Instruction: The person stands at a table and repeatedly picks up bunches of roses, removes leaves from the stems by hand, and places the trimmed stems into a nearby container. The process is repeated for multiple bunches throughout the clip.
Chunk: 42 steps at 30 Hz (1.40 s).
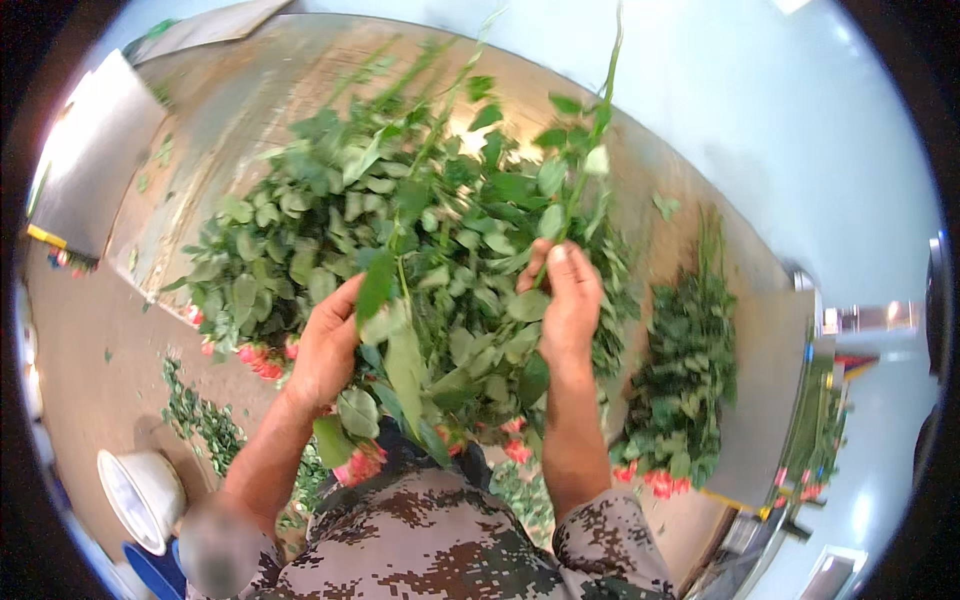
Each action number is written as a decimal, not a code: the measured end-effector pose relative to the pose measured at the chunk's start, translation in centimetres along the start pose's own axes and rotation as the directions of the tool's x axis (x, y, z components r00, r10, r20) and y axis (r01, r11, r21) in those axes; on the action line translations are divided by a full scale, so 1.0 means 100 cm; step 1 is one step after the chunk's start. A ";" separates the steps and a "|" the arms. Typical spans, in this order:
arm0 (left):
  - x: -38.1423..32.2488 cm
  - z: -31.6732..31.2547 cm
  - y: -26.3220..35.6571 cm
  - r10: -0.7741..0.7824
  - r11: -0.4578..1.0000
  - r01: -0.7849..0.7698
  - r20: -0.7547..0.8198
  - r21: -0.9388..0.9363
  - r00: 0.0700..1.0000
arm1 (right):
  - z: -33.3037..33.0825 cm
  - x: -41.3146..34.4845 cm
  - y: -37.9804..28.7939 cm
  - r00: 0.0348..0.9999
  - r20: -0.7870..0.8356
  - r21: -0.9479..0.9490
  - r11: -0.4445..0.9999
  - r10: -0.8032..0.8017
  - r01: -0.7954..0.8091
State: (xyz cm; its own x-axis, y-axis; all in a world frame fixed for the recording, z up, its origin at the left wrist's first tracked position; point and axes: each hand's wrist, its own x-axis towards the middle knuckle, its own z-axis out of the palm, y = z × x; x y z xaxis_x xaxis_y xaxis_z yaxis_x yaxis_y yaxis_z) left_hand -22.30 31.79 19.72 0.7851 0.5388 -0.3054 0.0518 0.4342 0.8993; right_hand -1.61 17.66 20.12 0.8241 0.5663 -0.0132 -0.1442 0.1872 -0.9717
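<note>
My left hand (326, 352) grips a leafy rose stem (446, 112) that slants up and away from me. Its fingertips are partly hidden behind leaves, and a pink rose bloom (360, 463) hangs below, close to my body. Between the thumb and fingers of my right hand (570, 292) is another green rose stem (581, 180), its cut end pointing up past the table's far edge. Beneath both hands lies a large heap of leafy roses (300, 202), with red-pink blooms (262, 360) overhanging the near edge.
A smaller rose bundle (682, 375) rests on the wooden table (202, 157) at the right. Metal panels stand at the left (97, 157) and right (772, 390) ends. Loose leaves (199, 420) litter the floor near a white tub (142, 499). A person's blurred head (219, 544) shows at lower left.
</note>
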 end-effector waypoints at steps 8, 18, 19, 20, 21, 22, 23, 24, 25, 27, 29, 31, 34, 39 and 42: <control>-0.006 0.104 -0.051 -0.009 0.997 -0.011 0.240 0.082 0.971 | -0.211 -0.051 -0.064 0.909 -0.397 -0.465 0.882 -0.128 -0.079; 0.014 0.234 -0.154 -0.108 0.992 0.088 0.234 0.094 0.966 | -0.343 -0.041 0.109 0.863 -0.491 -0.818 0.278 0.119 -0.504; 0.009 0.248 -0.153 -0.227 0.964 0.187 0.220 0.188 0.949 | -0.338 -0.044 0.112 0.829 -0.545 -0.773 0.305 0.130 -0.556; 0.010 0.259 -0.165 -0.246 0.964 0.208 0.253 0.165 0.936 | -0.340 -0.042 0.110 0.810 -0.551 -0.752 0.302 0.200 -0.586; 0.011 0.267 -0.181 -0.264 0.962 0.232 0.280 0.142 0.923 | -0.338 -0.041 0.105 0.790 -0.548 -0.734 0.296 0.274 -0.611; 0.012 0.277 -0.191 -0.268 0.963 0.243 0.294 0.119 0.917 | -0.339 -0.043 0.103 0.798 -0.548 -0.722 0.338 0.252 -0.603; 0.013 0.287 -0.200 -0.272 0.962 0.254 0.309 0.098 0.911 | -0.342 -0.046 0.101 0.815 -0.526 -0.714 0.393 0.244 -0.579; 0.016 0.299 -0.205 -0.265 0.964 0.248 0.305 0.094 0.915 | -0.344 -0.050 0.097 0.830 -0.505 -0.704 0.444 0.235 -0.554; 0.017 0.310 -0.209 -0.278 0.960 0.252 0.282 0.125 0.918 | -0.348 -0.054 0.093 0.846 -0.485 -0.692 0.494 0.224 -0.527; 0.025 0.329 -0.220 -0.320 0.931 0.247 0.276 0.269 0.907 | -0.368 -0.063 0.110 0.857 -0.464 -0.664 0.552 0.225 -0.504; 0.034 0.344 -0.248 -0.313 0.895 0.208 0.221 0.395 0.924 | -0.374 -0.074 0.116 0.843 -0.463 -0.641 0.554 0.272 -0.531; 0.046 0.352 -0.260 -0.352 0.808 0.217 0.154 0.547 0.923 | -0.363 -0.078 0.109 0.824 -0.466 -0.588 0.582 0.323 -0.561; 0.059 0.352 -0.282 -0.336 0.601 0.123 0.110 0.790 0.935 | -0.360 -0.083 0.103 0.805 -0.484 -0.461 0.682 0.343 -0.568; 0.063 0.354 -0.282 -0.388 0.472 0.114 0.089 0.874 0.917 | -0.352 -0.088 0.102 0.804 -0.515 -0.500 0.658 0.296 -0.563; 0.065 0.351 -0.287 -0.362 0.491 0.144 0.051 0.859 0.931 | -0.345 -0.087 0.104 0.815 -0.526 -0.551 0.632 0.244 -0.545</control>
State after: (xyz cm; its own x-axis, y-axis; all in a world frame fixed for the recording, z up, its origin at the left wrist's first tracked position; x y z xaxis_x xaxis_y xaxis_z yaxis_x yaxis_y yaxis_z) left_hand 2.96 -2.47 2.93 0.7436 0.3073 -0.5938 0.6686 -0.3301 0.6663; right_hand 8.57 -13.00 2.02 0.9242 0.0848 -0.3724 -0.2389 -0.6325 -0.7368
